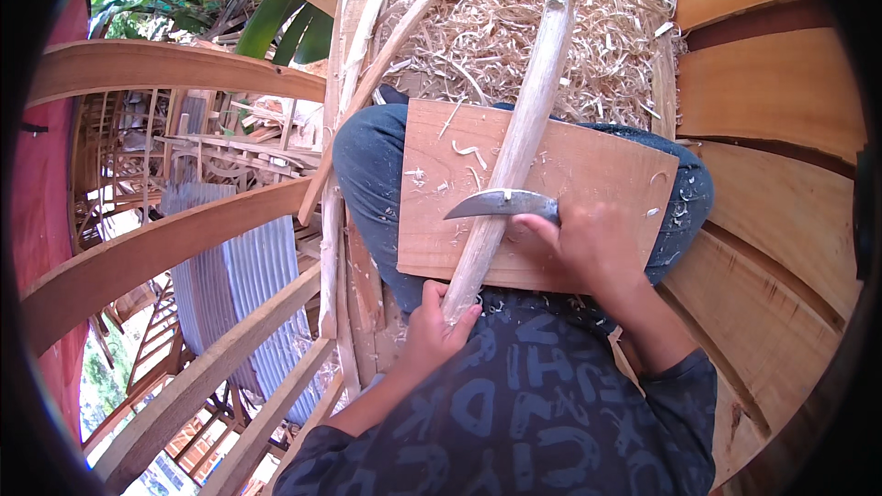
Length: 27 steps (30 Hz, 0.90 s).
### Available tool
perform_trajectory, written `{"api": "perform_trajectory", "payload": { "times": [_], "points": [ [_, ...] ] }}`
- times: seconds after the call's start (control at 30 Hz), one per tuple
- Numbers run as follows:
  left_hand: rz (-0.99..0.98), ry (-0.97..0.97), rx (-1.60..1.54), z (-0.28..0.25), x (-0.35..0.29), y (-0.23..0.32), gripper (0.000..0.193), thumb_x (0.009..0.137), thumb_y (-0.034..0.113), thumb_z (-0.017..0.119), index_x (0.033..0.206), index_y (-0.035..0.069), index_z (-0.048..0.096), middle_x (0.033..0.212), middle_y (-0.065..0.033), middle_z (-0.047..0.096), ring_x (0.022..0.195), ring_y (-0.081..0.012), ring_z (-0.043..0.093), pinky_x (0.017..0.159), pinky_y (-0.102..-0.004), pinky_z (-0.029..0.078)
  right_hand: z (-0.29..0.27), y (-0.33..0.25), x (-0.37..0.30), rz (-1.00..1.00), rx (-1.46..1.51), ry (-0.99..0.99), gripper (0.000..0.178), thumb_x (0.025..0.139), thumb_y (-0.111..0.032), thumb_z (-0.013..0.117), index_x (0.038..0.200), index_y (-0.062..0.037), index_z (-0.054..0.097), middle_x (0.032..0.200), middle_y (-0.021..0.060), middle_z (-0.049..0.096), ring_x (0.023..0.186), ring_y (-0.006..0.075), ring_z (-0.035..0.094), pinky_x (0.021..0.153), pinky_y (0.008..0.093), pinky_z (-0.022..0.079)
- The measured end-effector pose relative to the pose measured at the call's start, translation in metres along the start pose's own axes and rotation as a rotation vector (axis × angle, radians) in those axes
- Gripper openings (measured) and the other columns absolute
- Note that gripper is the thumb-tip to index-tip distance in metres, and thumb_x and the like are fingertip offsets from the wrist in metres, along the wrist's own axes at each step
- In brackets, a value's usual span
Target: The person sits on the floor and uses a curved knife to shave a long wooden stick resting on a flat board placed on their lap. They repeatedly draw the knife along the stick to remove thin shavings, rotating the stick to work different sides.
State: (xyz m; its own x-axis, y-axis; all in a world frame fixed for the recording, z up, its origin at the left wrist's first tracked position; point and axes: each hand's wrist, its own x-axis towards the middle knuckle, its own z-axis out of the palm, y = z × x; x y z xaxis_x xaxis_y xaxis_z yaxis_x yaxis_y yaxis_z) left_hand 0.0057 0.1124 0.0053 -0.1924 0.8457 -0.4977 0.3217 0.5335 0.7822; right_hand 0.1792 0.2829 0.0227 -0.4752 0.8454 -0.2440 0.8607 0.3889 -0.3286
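L to R, w/ the lap board (606, 170) as ref. L hand (432, 326) sits just off the board's near edge, L of its middle; fingers wrapped round the near end of the pole (533, 106). Main risk: knife (501, 203) could skid down the pole into those fingers, prob. if it bites too deep then breaks free, b/c that grip is right in line. Pole crosses over the board just L of its middle; might roll or swing, being round & w/ only one hand visibly gripping it. Knife lies crosswise on the pole, over the board's L-centre; a knot or bad angle could make it jump or gouge. Loose shavings (473, 153) on the board may let the pole slip too. R hand (597, 239), over the board's R half: fingers curled round the knife handle, mostly hiding it, thumb out near the pole; could get nicked if the blade twists.

Pole's long axis runs diag.: near end L, past the board's near edge; far end R of that, beyond the far edge & out of view. Blade tip points to the board's L side; can't tell which edge is sharp.
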Motion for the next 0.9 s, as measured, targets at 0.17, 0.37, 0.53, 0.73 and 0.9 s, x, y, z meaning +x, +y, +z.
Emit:
{"api": "perform_trajectory", "payload": {
  "times": [0.17, 0.37, 0.53, 0.73, 0.9],
  "points": [
    [-0.031, -0.034, 0.025, -0.002, 0.002, 0.006, 0.040, 0.084, 0.027, 0.066, 0.100, -0.001, 0.043, 0.076, -0.0213, 0.062, 0.071, -0.0355, 0.065, 0.062, -0.0385, 0.049, 0.004, -0.001, 0.001, -0.047, -0.023, 0.048, 0.065, 0.082, -0.062, 0.050, 0.057, -0.0029, 0.063, 0.048, 0.0144, 0.056, 0.044, 0.0286, 0.059, 0.040, 0.0376, 0.043],
    [0.012, 0.011, 0.019, 0.002, 0.001, 0.003, 0.041, 0.084, 0.028, 0.066, 0.100, -0.001, 0.042, 0.076, -0.0215, 0.062, 0.072, -0.0363, 0.065, 0.062, -0.0385, 0.049, -0.009, 0.009, 0.014, -0.018, -0.033, 0.071, 0.063, 0.082, -0.059, 0.053, 0.056, -0.0021, 0.062, 0.047, 0.0148, 0.055, 0.043, 0.0289, 0.058, 0.039, 0.0364, 0.042],
    [-0.022, -0.049, 0.014, 0.000, 0.004, 0.005, 0.041, 0.084, 0.028, 0.066, 0.101, -0.001, 0.042, 0.075, -0.0215, 0.062, 0.071, -0.0363, 0.065, 0.061, -0.0384, 0.049, 0.000, -0.001, 0.004, -0.031, -0.003, 0.052, 0.064, 0.082, -0.060, 0.053, 0.056, -0.0021, 0.063, 0.047, 0.0147, 0.055, 0.043, 0.0301, 0.058, 0.041, 0.0379, 0.043],
    [-0.027, -0.051, -0.024, 0.000, 0.003, 0.004, 0.042, 0.084, 0.029, 0.065, 0.102, -0.001, 0.042, 0.077, -0.0224, 0.062, 0.072, -0.0374, 0.065, 0.062, -0.0390, 0.049, -0.013, 0.008, 0.022, 0.030, 0.010, 0.007, 0.067, 0.083, -0.061, 0.049, 0.057, -0.0006, 0.063, 0.049, 0.0149, 0.056, 0.044, 0.0313, 0.058, 0.043, 0.0387, 0.045],
    [-0.023, -0.059, 0.028, 0.000, 0.002, 0.002, 0.042, 0.084, 0.029, 0.065, 0.102, -0.001, 0.042, 0.078, -0.0225, 0.063, 0.073, -0.0369, 0.065, 0.063, -0.0389, 0.050, -0.004, -0.004, 0.007, -0.058, -0.034, 0.031, 0.066, 0.082, -0.061, 0.051, 0.058, -0.0007, 0.064, 0.048, 0.0160, 0.055, 0.045, 0.0296, 0.059, 0.042, 0.0370, 0.044]
  ]
}}
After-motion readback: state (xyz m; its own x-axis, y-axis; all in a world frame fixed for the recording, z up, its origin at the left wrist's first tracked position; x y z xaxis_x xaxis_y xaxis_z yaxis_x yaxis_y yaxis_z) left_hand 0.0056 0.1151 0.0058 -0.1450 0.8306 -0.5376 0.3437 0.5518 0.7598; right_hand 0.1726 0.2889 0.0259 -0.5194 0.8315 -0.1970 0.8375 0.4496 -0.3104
